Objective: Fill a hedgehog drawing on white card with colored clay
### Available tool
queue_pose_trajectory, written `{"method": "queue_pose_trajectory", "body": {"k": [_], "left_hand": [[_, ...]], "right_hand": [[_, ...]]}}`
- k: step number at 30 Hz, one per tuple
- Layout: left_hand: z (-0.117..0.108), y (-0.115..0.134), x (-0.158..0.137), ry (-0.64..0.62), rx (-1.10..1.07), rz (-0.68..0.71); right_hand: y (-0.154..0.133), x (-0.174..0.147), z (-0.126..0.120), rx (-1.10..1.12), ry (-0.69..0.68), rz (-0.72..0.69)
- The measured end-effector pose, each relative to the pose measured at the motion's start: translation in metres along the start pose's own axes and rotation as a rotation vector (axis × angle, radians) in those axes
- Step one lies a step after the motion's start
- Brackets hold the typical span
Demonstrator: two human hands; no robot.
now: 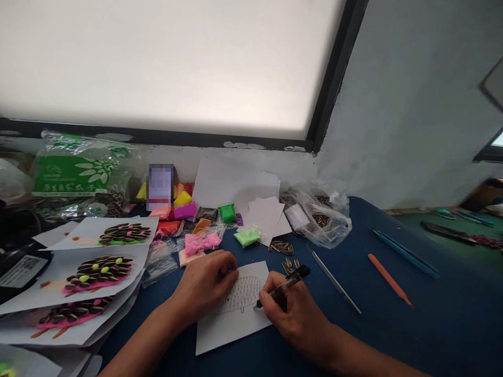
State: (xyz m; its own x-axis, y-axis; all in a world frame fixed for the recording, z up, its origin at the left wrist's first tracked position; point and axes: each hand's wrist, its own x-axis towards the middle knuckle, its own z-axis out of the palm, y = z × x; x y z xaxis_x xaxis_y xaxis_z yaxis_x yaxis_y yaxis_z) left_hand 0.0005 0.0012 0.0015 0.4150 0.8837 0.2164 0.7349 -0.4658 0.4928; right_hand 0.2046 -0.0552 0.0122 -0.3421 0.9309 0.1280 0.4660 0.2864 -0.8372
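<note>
A small white sheet of paper [236, 337] lies on the blue table before me, bearing a hedgehog-like outline drawn in ink and filled with short marks. My left hand [208, 285] rests on its upper left part, fingers curled and holding it down; some fingertips are hidden. In my right hand [293, 314] is a black pen [288, 281], gripped between thumb and fingers, its tip at the paper by the drawing's lower right edge. Just beyond the sheet lie loose sunflower seeds [290, 265] and a light green clay packet [247, 237].
At left are stacked sheets with seed-and-clay hedgehogs [98, 275]. Colored clay packets [202, 242] and a seed bag [78, 178] lie behind. White cards [267, 214] and a clear bag of seeds [324, 220] stand near the wall. Rightward lie a grey tool [334, 280], orange tool [389, 279] and blue tool [404, 254].
</note>
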Motion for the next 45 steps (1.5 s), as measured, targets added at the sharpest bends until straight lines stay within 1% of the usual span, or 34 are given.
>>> {"method": "queue_pose_trajectory", "body": {"k": [10, 25, 45], "left_hand": [[0.0018, -0.0015, 0.0014, -0.003, 0.004, -0.003], [0.0013, -0.0018, 0.0005, 0.000, -0.004, 0.000], [0.0033, -0.0041, 0.0013, 0.002, -0.009, 0.002]], "right_hand": [[-0.0008, 0.0001, -0.0006, 0.013, -0.011, 0.009], [0.0001, 0.0008, -0.0005, -0.007, 0.017, 0.005], [-0.0032, 0.0010, -0.0019, -0.019, -0.004, 0.023]]}}
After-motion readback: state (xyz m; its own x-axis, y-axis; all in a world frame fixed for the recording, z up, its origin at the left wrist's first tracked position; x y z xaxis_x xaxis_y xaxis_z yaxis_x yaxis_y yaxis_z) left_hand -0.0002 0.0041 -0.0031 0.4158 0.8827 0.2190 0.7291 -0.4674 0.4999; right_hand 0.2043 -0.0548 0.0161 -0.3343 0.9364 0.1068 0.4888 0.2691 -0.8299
